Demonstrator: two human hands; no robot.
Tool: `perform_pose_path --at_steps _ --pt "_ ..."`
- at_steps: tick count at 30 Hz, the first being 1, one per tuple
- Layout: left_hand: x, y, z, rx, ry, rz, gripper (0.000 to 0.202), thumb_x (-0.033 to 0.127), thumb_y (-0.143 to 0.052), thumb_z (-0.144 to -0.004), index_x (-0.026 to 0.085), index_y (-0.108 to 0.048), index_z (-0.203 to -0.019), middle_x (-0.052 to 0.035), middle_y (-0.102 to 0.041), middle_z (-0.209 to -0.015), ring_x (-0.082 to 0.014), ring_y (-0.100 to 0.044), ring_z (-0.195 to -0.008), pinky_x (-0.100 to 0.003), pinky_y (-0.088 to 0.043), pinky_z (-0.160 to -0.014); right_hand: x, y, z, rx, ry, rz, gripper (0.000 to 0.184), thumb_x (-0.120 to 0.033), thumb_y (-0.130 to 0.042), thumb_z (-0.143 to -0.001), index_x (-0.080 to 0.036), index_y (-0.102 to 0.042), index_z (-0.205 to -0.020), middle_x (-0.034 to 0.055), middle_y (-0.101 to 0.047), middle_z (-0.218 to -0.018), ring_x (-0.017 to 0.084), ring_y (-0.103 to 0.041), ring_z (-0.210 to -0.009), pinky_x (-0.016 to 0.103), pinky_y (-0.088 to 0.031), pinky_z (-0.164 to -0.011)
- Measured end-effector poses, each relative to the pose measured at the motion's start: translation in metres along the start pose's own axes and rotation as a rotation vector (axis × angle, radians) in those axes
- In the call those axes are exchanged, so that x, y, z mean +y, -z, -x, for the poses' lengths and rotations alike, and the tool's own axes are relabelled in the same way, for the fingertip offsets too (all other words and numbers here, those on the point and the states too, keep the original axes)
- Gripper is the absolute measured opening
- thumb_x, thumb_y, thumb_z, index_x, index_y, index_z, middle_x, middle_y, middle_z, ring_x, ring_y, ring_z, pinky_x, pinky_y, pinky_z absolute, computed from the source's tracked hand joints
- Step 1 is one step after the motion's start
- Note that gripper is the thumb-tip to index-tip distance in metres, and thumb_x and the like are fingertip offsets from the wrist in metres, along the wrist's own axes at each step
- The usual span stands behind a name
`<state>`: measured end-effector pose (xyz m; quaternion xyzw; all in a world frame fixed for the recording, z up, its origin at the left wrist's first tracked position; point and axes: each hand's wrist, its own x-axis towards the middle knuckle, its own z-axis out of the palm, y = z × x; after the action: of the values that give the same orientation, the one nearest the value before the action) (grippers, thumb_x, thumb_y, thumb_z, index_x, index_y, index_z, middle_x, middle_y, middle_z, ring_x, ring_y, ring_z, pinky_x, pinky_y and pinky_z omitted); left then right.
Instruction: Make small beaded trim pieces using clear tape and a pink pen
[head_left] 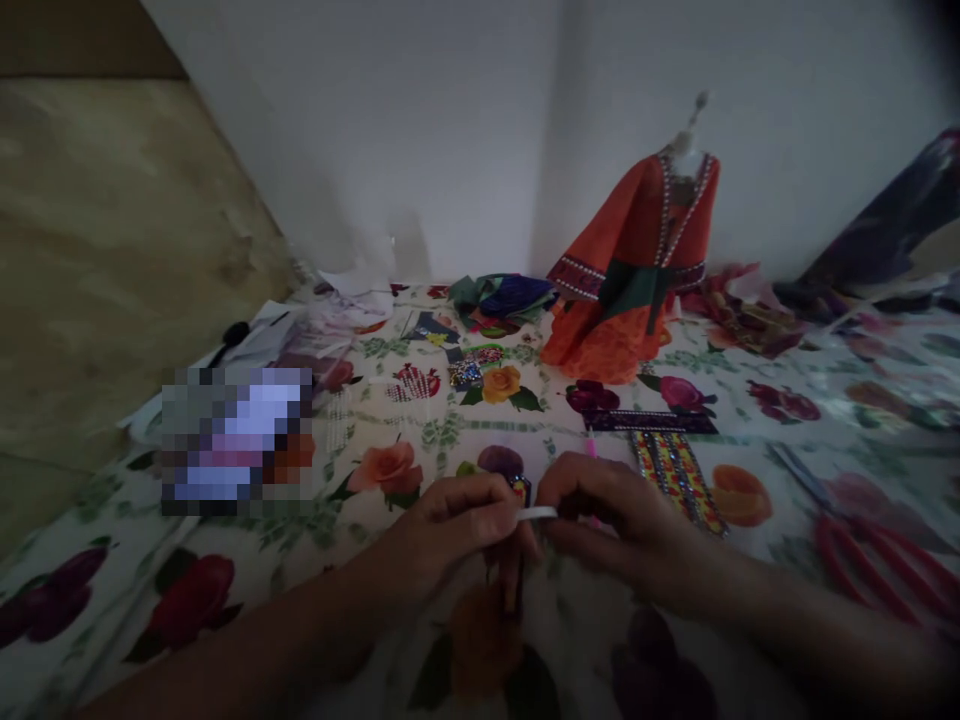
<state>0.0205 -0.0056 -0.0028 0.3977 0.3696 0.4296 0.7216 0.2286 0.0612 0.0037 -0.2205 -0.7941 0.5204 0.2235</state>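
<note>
Near the table's front, my left hand pinches one end of a narrow white strip between thumb and finger. A dark band of patterned trim shows behind and below those fingers, partly hidden by them. At the strip's other end is my right hand, its thumb and forefinger closed on it. Just beyond my right hand lie a yellow and red patterned trim piece, a dark purple beaded strip and a thin pink stick.
Red-handled scissors lie at the right. A small dress form in an orange garment stands at the back by the wall. Folded dark fabric is beside it. At the left, a lit screen is blurred out. Flowered cloth covers the table.
</note>
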Motion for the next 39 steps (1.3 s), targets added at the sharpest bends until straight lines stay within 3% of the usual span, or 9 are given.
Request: perform_pose_path --at_steps 8,12,17,25,31,33,36,39 --pt "0.001 0.001 0.002 -0.02 -0.009 0.159 0.015 0.028 -0.067 -0.084 0.014 -0.07 -0.079 -0.0046 -0.071 -0.078 -0.0108 -0.061 -0.06 -0.023 -0.05 -0.061 0.009 0.002 -0.002 0.015 -0.173 -0.127 0.015 -0.035 -0.062 -0.094 -0.02 -0.062 -0.1 0.0008 -0.059 -0.087 0.012 -0.052 -0.072 0.024 -0.04 -0.057" --pt "-0.002 0.002 0.0 0.016 -0.005 0.069 0.021 0.032 -0.069 -0.083 0.014 -0.066 -0.072 -0.0039 -0.068 -0.073 -0.0122 -0.062 -0.06 -0.024 -0.05 -0.06 0.009 0.004 -0.002 0.004 -0.107 -0.102 0.011 -0.031 -0.06 -0.095 -0.02 -0.062 -0.098 0.0007 -0.059 -0.085 0.012 -0.052 -0.071 0.024 -0.041 -0.059" --pt "-0.002 0.0 0.0 0.081 0.022 -0.059 0.022 0.037 -0.067 -0.087 0.016 -0.064 -0.08 -0.0012 -0.067 -0.073 -0.0088 -0.06 -0.053 -0.021 -0.042 -0.052 0.006 0.003 0.001 0.044 -0.022 -0.107 0.01 -0.029 -0.056 -0.097 -0.021 -0.059 -0.094 0.003 -0.059 -0.092 0.015 -0.056 -0.083 0.027 -0.045 -0.069" --pt "-0.003 -0.001 0.002 0.055 0.047 -0.21 0.023 0.037 -0.067 -0.087 0.018 -0.065 -0.1 0.0013 -0.06 -0.068 -0.01 -0.054 -0.058 -0.022 -0.039 -0.056 0.006 -0.002 0.005 0.115 -0.071 -0.022 0.007 -0.03 -0.057 -0.098 -0.024 -0.057 -0.095 -0.0024 -0.056 -0.082 0.01 -0.05 -0.065 0.022 -0.04 -0.055" --pt "-0.006 -0.002 0.005 0.21 -0.196 -0.442 0.015 0.03 -0.063 -0.09 0.02 -0.059 -0.101 -0.0017 -0.056 -0.093 -0.0139 -0.054 -0.079 -0.026 -0.043 -0.069 -0.002 -0.004 0.004 0.119 0.041 0.239 0.007 -0.022 -0.06 -0.094 -0.023 -0.056 -0.088 -0.0042 -0.057 -0.074 0.01 -0.053 -0.064 0.024 -0.04 -0.058" --pt "-0.003 -0.006 0.008 0.243 -0.287 -0.571 0.009 0.026 -0.061 -0.09 0.02 -0.056 -0.093 -0.0014 -0.056 -0.091 -0.0141 -0.054 -0.079 -0.027 -0.043 -0.072 -0.005 -0.006 0.005 0.111 0.038 0.315 0.006 -0.021 -0.059 -0.093 -0.023 -0.057 -0.089 -0.0025 -0.059 -0.077 0.013 -0.055 -0.068 0.027 -0.041 -0.062" --pt "0.0 -0.011 0.012 0.183 -0.374 -0.732 0.01 0.024 -0.063 -0.087 0.018 -0.056 -0.084 -0.0012 -0.057 -0.083 -0.0145 -0.055 -0.076 -0.028 -0.043 -0.07 -0.005 -0.012 0.008 0.071 0.053 0.403 0.007 -0.016 -0.057 -0.091 -0.023 -0.057 -0.091 0.0005 -0.061 -0.082 0.016 -0.057 -0.075 0.031 -0.043 -0.065" --pt "-0.003 -0.013 0.013 0.137 -0.363 -0.801 0.013 0.028 -0.065 -0.087 0.016 -0.059 -0.085 -0.0023 -0.058 -0.082 -0.0149 -0.058 -0.075 -0.027 -0.044 -0.068 -0.002 -0.019 0.012 0.042 0.097 0.459 0.013 -0.011 -0.053 -0.089 -0.023 -0.054 -0.093 0.0014 -0.061 -0.082 0.018 -0.057 -0.074 0.031 -0.043 -0.063"
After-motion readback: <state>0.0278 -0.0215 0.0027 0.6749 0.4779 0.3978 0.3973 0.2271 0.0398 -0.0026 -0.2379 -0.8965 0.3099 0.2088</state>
